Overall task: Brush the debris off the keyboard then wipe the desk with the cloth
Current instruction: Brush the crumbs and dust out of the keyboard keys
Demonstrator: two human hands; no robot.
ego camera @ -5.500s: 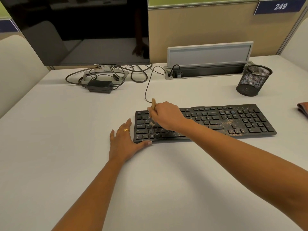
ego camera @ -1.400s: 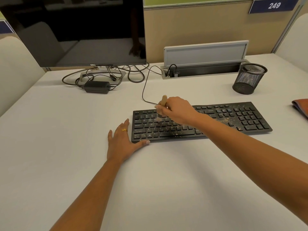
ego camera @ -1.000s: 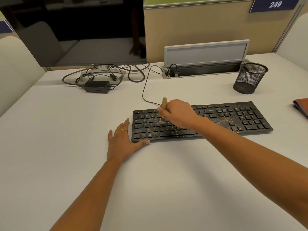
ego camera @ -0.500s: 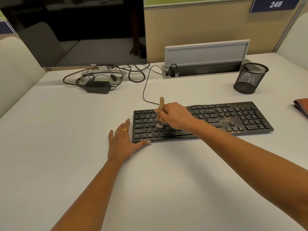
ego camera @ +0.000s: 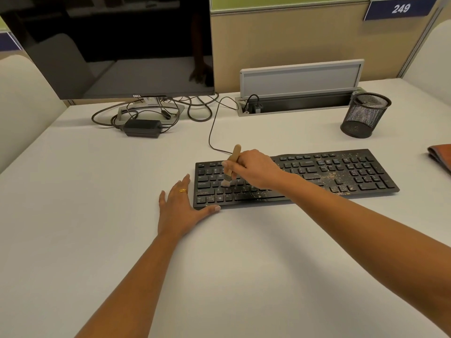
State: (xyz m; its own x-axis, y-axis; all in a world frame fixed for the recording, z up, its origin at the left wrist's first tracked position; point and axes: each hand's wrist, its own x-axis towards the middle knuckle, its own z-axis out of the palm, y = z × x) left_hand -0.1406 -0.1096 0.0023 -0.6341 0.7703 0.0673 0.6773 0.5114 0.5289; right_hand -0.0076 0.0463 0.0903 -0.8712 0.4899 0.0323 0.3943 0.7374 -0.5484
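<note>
A black keyboard (ego camera: 341, 174) lies on the white desk (ego camera: 97, 191), speckled with tan debris (ego camera: 329, 178) around its right-centre keys and along the bottom row. My right hand (ego camera: 256, 170) grips a small wooden-handled brush (ego camera: 233, 162), its pale bristles down on the left letter keys. My left hand (ego camera: 179, 208) rests flat on the desk at the keyboard's front left corner, thumb touching the front edge. A folded brown cloth (ego camera: 440, 156) lies at the right edge of the view.
A dark monitor (ego camera: 117, 45) stands at the back left with a power adapter (ego camera: 142, 128) and tangled cables under it. An open cable box (ego camera: 300, 93) sits at the back centre. A black mesh pen cup (ego camera: 366, 114) stands at the back right.
The brush has swept back and forth over the left keys, now slightly lower and further left than half a second ago. My left hand has stayed put.
</note>
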